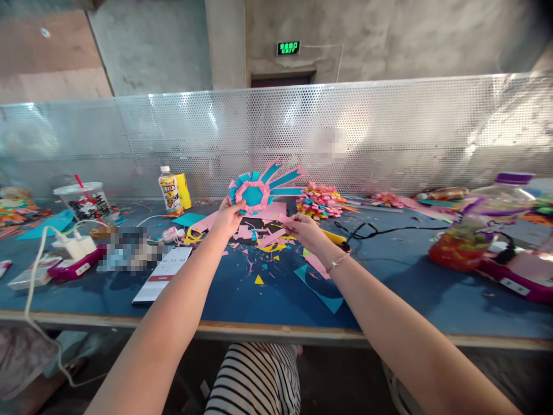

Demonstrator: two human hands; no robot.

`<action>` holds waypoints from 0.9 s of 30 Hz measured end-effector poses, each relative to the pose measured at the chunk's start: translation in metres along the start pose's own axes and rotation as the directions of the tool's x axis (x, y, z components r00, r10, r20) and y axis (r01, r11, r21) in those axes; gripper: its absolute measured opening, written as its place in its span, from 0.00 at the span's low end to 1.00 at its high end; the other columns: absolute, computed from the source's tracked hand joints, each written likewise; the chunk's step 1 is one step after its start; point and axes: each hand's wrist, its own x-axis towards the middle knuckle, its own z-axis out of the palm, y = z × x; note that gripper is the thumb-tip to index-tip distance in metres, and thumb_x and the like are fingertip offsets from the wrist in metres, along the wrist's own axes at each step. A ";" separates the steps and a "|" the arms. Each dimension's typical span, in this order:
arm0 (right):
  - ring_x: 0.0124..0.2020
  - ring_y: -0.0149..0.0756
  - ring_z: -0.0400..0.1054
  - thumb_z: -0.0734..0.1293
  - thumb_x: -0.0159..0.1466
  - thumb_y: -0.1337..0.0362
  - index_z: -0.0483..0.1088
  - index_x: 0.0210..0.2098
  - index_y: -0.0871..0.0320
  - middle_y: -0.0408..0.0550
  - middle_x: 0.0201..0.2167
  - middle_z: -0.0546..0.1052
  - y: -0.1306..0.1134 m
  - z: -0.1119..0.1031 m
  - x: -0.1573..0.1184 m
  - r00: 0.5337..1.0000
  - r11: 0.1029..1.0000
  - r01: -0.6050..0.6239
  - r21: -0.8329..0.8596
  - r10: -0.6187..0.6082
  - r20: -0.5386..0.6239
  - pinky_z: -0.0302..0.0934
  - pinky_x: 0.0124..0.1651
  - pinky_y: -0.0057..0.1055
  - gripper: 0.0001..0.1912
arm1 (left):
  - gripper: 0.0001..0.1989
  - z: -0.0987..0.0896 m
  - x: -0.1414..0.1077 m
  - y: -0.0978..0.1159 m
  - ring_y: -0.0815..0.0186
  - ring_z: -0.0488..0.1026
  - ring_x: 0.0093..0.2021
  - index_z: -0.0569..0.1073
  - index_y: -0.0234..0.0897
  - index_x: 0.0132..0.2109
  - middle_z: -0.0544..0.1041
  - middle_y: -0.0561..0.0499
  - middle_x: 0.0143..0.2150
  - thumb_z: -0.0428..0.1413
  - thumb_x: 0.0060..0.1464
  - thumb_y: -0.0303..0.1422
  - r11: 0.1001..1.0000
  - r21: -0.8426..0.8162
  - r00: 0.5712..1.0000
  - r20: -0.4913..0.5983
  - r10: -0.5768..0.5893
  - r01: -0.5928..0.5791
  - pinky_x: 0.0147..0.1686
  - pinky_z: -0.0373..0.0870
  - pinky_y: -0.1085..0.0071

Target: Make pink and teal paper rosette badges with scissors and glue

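My left hand (230, 215) is closed on the lower left edge of a paper rosette (254, 196), held up over the table. The rosette has a blue centre, a pink inner ring, folded pink and blue loops around it, and several notched tails fanning to the upper right. My right hand (307, 229) pinches the end of a small pink paper strip (286, 219), to the right of the rosette and apart from it. Beneath both hands lie pink, yellow and blue paper scraps (271, 237) on a dark surface. A pile of pink and yellow paper loops (320, 200) sits just beyond my right hand.
On the left stand a phone (162, 275), a power strip (76, 262), a plastic cup (88, 202) and a drink bottle (169, 190). A yellow-handled tool (334, 237) with a black cord and a purple-lidded bottle (484, 225) are right. A perforated metal screen (181, 135) backs the table.
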 end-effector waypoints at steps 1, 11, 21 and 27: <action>0.25 0.27 0.66 0.72 0.43 0.71 0.60 0.23 0.58 0.41 0.20 0.69 0.000 0.000 0.000 1.000 1.000 0.003 -0.013 -0.003 0.008 0.61 0.31 0.25 0.15 | 0.17 -0.001 0.000 0.000 0.76 0.69 0.24 0.68 0.39 0.29 0.71 0.61 0.22 0.63 0.30 0.20 1.000 0.008 1.000 0.003 0.006 -0.006 0.27 0.64 0.79; 0.25 0.26 0.63 0.73 0.39 0.65 0.63 0.24 0.59 0.39 0.21 0.68 0.001 0.003 -0.002 0.998 0.990 0.057 -0.127 -0.057 -0.003 0.56 0.28 0.24 0.16 | 0.17 -0.005 0.003 -0.006 0.77 0.70 0.25 0.69 0.40 0.32 0.73 0.60 0.25 0.65 0.33 0.24 0.998 0.044 0.998 0.048 -0.051 0.049 0.25 0.64 0.79; 0.28 0.29 0.68 0.72 0.44 0.71 0.58 0.21 0.58 0.41 0.20 0.69 0.007 0.013 -0.003 0.994 0.984 -0.095 0.150 0.102 -0.037 0.62 0.32 0.25 0.16 | 0.17 0.000 0.003 -0.011 0.74 0.72 0.28 0.69 0.40 0.32 0.74 0.58 0.27 0.64 0.32 0.23 0.998 0.057 0.999 0.034 -0.006 0.004 0.28 0.65 0.79; 0.26 0.29 0.69 0.69 0.46 0.76 0.59 0.21 0.58 0.42 0.19 0.70 0.011 0.021 -0.001 0.986 0.981 -0.141 0.135 0.151 -0.069 0.62 0.29 0.23 0.14 | 0.17 0.004 0.000 -0.012 0.75 0.70 0.24 0.67 0.38 0.29 0.72 0.59 0.24 0.64 0.31 0.21 0.988 0.109 0.994 -0.032 -0.109 0.112 0.24 0.63 0.78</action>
